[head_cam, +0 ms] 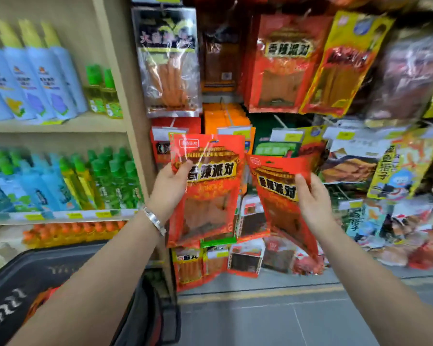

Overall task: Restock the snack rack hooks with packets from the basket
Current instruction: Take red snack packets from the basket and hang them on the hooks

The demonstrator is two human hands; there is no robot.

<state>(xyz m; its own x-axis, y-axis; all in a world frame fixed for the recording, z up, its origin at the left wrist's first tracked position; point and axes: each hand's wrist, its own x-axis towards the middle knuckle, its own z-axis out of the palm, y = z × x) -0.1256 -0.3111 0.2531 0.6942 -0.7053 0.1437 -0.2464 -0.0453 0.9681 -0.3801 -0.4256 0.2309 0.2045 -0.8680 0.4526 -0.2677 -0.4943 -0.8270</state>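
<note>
Before rack (273, 116), each grip (171, 181) on packet (208, 186).

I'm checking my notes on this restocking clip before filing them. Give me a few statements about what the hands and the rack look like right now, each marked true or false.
1. Each hand holds a red packet. True: the left hand grips the left red packet, and the right hand grips the right red packet.
2. A matching red packet already hangs on the rack above. True.
3. The left wrist is bare. False: it wears a silver bracelet.
4. The basket sits at the lower right. False: it is at the lower left.
5. The shelves to the left hold spray bottles. True.
</note>
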